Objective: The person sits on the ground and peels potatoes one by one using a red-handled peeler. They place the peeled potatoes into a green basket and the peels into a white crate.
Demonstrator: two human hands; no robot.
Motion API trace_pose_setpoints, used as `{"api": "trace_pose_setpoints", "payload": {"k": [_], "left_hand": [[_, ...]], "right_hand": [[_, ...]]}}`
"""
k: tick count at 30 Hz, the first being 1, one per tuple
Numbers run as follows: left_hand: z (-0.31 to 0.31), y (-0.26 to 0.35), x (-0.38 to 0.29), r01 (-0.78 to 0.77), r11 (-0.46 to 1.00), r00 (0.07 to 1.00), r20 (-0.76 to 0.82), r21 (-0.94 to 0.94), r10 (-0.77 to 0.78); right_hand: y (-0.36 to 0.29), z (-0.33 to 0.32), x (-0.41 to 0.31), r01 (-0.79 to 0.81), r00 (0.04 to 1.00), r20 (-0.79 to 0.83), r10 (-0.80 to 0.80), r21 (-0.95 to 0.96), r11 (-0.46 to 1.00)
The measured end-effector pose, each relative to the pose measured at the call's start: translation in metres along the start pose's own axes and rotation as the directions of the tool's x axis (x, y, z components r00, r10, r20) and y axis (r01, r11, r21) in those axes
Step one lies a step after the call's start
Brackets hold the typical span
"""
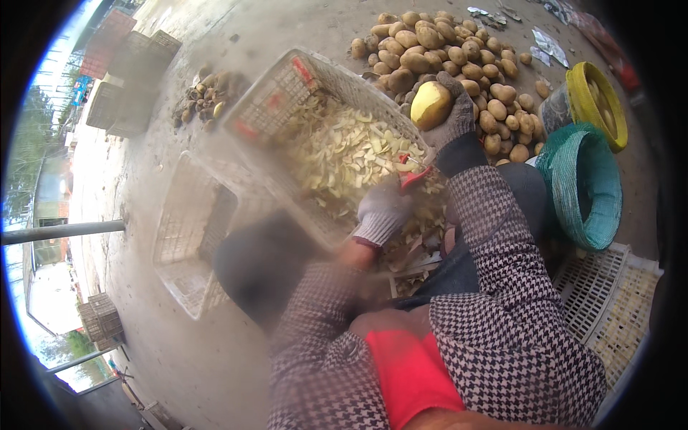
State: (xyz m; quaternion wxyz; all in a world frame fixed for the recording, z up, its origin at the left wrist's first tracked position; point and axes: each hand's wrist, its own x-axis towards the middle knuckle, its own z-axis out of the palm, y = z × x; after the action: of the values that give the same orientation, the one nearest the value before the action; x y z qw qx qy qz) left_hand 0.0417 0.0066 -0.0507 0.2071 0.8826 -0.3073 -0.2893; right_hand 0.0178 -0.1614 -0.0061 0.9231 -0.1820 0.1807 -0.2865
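Observation:
A red-handled peeler (413, 173) is gripped in my left hand (384, 209), which wears a pale knit glove. My right hand (457, 121), in a dirty grey-brown glove, holds a largely peeled yellow potato (431, 105) with some tan surface on its lower side. Both hands are over the right side of a dirty white plastic crate (258, 164). Inside it lies a heap of potato peelings (355, 148). The peeler's blade is apart from the potato.
Unpeeled potatoes (424, 43) are piled beyond the crate. At right stand a yellow-rimmed bucket (578, 102), a container lined with green mesh (548, 177) and a slotted white crate (594, 287). Another crate (174, 258) lies left, near my knee (263, 260). A smaller dark heap (212, 94) lies farther off.

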Motion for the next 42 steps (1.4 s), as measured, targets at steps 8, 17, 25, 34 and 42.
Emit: {"api": "trace_pose_setpoints", "payload": {"k": [8,17,25,34,42], "left_hand": [[-0.056,0.05,-0.01,-0.09,0.996,0.973,-0.212,0.012,0.09],[-0.033,0.007,-0.008,0.126,0.988,0.99,0.072,-0.094,-0.12],[-0.058,-0.009,0.011,0.175,0.889,0.98,-0.009,-0.423,-0.198],[-0.065,0.052,-0.011,0.166,0.97,0.981,0.068,0.176,-0.18],[-0.055,0.02,-0.002,0.334,0.93,0.942,0.047,-0.152,-0.331]], "right_hand": [[0.013,-0.02,0.0,0.313,0.94,0.19,-0.283,-0.811,0.495],[-0.025,-0.026,0.017,-0.083,0.975,-0.192,0.109,0.141,0.987],[-0.002,0.006,-0.003,0.011,0.975,-0.218,-0.05,-0.177,0.984],[0.008,-0.014,0.01,-0.052,0.987,-0.156,0.044,-0.049,0.997],[0.003,0.006,-0.002,0.005,0.972,-0.231,-0.042,-0.158,0.987]]}}
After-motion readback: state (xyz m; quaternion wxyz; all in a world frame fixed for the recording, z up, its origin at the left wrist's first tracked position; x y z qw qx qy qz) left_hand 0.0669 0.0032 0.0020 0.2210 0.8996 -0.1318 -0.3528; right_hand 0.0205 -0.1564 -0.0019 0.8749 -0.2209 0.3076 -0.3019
